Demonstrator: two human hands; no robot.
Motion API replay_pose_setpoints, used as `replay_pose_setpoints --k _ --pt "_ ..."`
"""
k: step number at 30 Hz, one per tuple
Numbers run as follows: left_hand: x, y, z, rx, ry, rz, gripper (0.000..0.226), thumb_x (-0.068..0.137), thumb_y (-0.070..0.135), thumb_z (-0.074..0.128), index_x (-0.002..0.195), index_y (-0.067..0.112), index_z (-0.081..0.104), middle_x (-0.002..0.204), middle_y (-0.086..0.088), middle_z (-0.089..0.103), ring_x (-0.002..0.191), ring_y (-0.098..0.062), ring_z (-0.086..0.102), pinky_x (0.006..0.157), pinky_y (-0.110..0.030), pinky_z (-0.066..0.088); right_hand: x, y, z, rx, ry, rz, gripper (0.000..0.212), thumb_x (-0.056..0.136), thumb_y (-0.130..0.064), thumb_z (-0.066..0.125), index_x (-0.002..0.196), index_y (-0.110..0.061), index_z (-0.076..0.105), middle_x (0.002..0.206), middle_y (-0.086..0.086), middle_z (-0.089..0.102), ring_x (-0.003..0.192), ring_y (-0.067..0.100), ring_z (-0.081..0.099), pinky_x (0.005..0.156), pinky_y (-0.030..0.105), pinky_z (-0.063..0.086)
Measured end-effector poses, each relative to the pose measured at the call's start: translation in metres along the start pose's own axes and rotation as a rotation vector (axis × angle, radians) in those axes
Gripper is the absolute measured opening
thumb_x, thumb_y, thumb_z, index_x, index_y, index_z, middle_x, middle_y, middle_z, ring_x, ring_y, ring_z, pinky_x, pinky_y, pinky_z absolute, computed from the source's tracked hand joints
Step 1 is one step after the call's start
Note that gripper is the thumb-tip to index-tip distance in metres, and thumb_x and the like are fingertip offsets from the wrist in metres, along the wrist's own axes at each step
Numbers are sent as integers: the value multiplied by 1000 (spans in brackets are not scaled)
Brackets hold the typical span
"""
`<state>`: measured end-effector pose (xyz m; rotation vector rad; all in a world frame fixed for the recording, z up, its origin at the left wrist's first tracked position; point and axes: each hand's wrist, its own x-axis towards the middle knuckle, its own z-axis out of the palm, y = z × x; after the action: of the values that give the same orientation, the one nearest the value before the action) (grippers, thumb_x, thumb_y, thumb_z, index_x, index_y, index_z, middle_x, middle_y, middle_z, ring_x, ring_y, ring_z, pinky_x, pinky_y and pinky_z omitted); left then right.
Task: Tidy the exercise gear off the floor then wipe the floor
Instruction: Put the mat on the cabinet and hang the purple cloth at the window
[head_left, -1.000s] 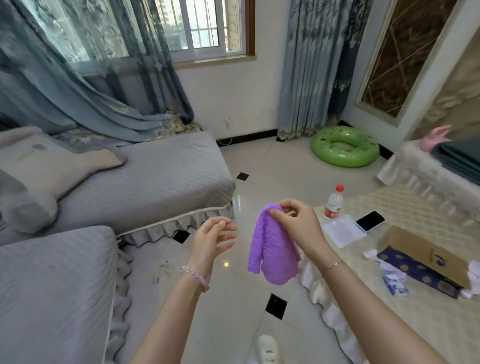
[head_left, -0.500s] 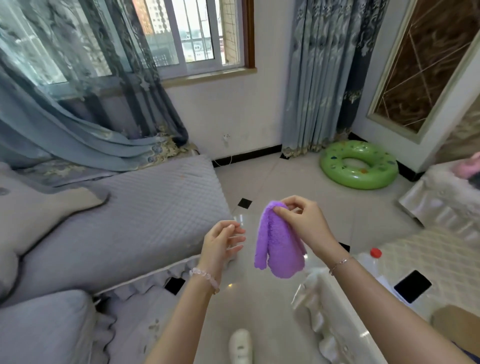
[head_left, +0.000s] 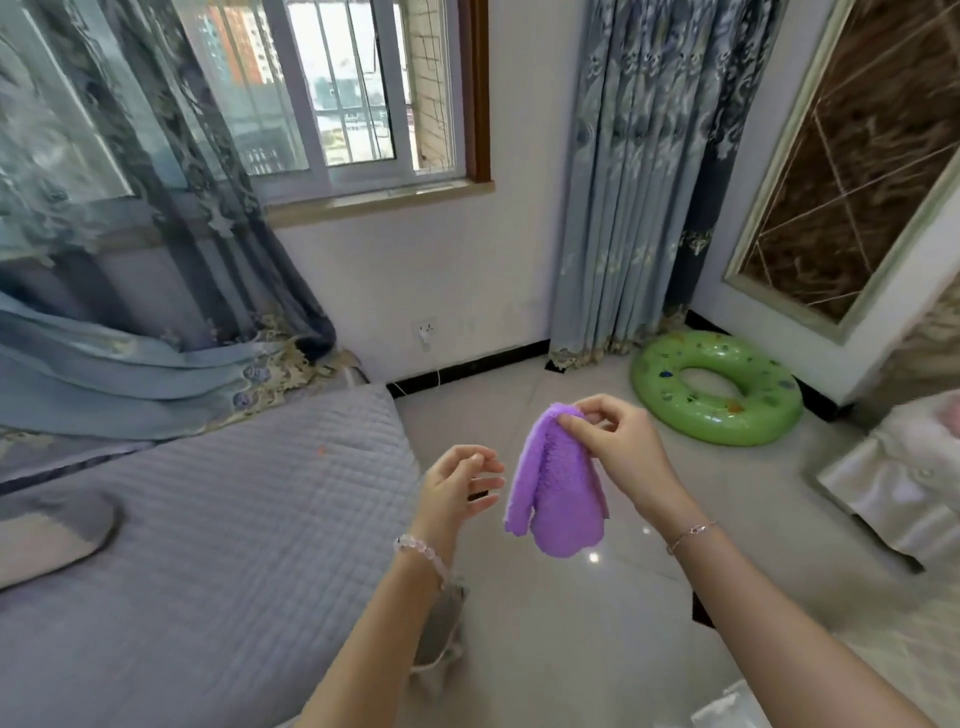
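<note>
A fluffy purple cloth (head_left: 558, 499) hangs in front of me over the pale tiled floor (head_left: 587, 634). My right hand (head_left: 618, 447) pinches its top edge between thumb and fingers. Just left of the cloth, my left hand (head_left: 460, 486) is raised with loosely bent fingers, holding nothing and not touching the cloth. A green inflatable ring (head_left: 714, 395) lies on the floor by the far right wall.
A grey quilted sofa (head_left: 218, 530) fills the left side. A frilled white table cover (head_left: 893, 493) stands at the right edge. Blue curtains (head_left: 639, 182) hang in the far corner, with a window (head_left: 337, 93) above the sofa.
The view has tilted up and forward, so the bottle, phone and box on the right have dropped out of sight. Both hands keep their pose, the right still pinching the cloth.
</note>
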<state>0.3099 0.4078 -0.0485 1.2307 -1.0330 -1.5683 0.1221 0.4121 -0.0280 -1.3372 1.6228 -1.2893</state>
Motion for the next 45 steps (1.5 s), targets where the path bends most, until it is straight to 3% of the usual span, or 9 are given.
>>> replay_pose_setpoints --k 10,17,21,26,31,33,35,40,45 --pt "188 44 4 -16 47 19 21 94 6 44 81 11 60 79 -5 64 70 -16 62 67 -26 49 212 22 33 37 -11 -20 11 79 -29 73 83 -20 69 75 -2 64 71 12 58 75 41 53" --pt "345 95 21 -35 158 56 20 94 5 45 82 9 62 78 -6 65 68 -16 64 67 -28 51 382 12 54 53 -131 -96 6 81 -29 72 79 -24 68 73 -8 66 69 8 60 66 24 48" --pt "424 129 27 -27 196 108 22 94 5 44 83 10 62 79 -6 66 65 -14 64 66 -27 52 474 -1 66 52 -163 -146 6 82 -29 71 78 -26 68 76 -7 69 75 9 64 71 28 53" --pt "507 158 22 8 228 151 22 94 6 44 83 12 63 79 -4 66 70 -15 66 73 -32 51 567 -15 84 72 -168 -186 5 83 -29 70 82 -25 67 76 -8 66 72 7 61 66 22 49" --pt "595 182 13 48 198 221 13 92 10 53 91 15 65 92 -3 68 90 -17 63 81 -34 50 655 -13 114 90 -172 -187 11 81 -33 72 85 -24 68 80 -3 68 80 17 65 75 38 58" --pt "635 192 5 85 167 241 8 89 16 59 94 17 66 99 -3 69 97 -17 62 85 -35 50 689 -15 129 96 -172 -191 10 80 -32 72 85 -24 68 82 0 69 82 19 66 76 38 58" --pt "673 204 -4 115 126 275 18 83 25 66 98 15 67 103 -6 69 97 -17 63 86 -35 51 723 -19 146 112 -173 -198 8 80 -30 72 84 -24 68 83 1 69 82 19 66 74 36 58" --pt "768 246 -25 127 -8 339 22 80 12 70 102 12 64 96 3 71 91 -11 67 73 -18 51 805 -33 186 187 -166 -189 10 81 -25 70 88 -18 68 85 3 69 82 15 66 68 24 56" --pt "850 280 -44 272 83 384 14 79 13 72 87 23 65 84 4 70 81 -14 66 69 -22 52 872 -40 207 320 -138 -183 3 83 -19 69 86 -17 69 79 -2 70 74 4 66 63 17 52"
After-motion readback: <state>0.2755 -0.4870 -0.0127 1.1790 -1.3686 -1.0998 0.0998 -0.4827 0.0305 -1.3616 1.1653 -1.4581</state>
